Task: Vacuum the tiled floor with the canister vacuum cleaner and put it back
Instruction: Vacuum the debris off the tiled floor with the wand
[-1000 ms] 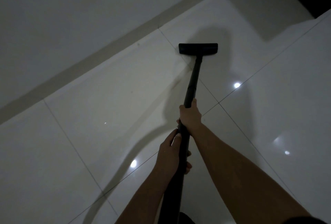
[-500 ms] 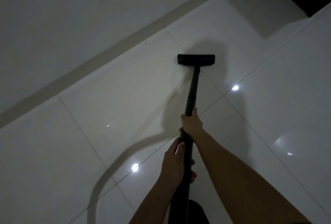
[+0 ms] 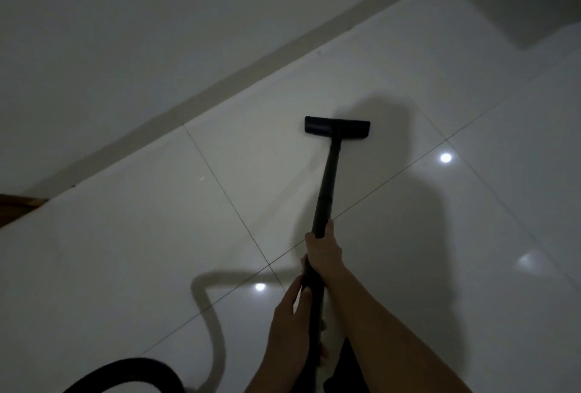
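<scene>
Since a second ago your view has swung left, so the nozzle [image 3: 337, 126] sits lower in frame and the hose [image 3: 125, 372] now loops into sight at the bottom left. Your right hand [image 3: 322, 251] is wrapped shut around the wand [image 3: 327, 185], with your left hand [image 3: 290, 329] closed on it just below. You look mid-sweep: the canister is out of sight, so putting it back remains. The skirting [image 3: 188, 109] lies near the nozzle's far side; open floor [image 3: 471, 266] stretches to your right, and the hose is close to your feet.
</scene>
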The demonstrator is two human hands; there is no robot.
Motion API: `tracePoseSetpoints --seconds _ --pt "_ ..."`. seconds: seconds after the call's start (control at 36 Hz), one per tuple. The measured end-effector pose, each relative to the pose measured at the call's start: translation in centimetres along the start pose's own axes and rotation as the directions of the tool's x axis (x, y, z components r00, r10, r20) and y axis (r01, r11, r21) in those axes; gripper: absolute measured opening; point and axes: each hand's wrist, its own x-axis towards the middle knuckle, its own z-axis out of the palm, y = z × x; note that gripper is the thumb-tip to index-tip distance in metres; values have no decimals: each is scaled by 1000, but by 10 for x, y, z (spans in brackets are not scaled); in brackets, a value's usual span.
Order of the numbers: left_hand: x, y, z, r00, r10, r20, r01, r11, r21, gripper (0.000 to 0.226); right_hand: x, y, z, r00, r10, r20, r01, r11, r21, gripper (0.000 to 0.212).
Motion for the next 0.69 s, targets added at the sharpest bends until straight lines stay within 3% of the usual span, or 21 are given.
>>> tracePoseSetpoints --seconds 0.25,0.69 --pt "17 8 7 999 36 -27 -37 999 -31 34 17 -17 3 999 -39 5 39 998 -44 65" --pt "111 97 95 991 107 79 -99 990 -99 37 117 -103 -95 996 -60 -59 59 998 -11 66"
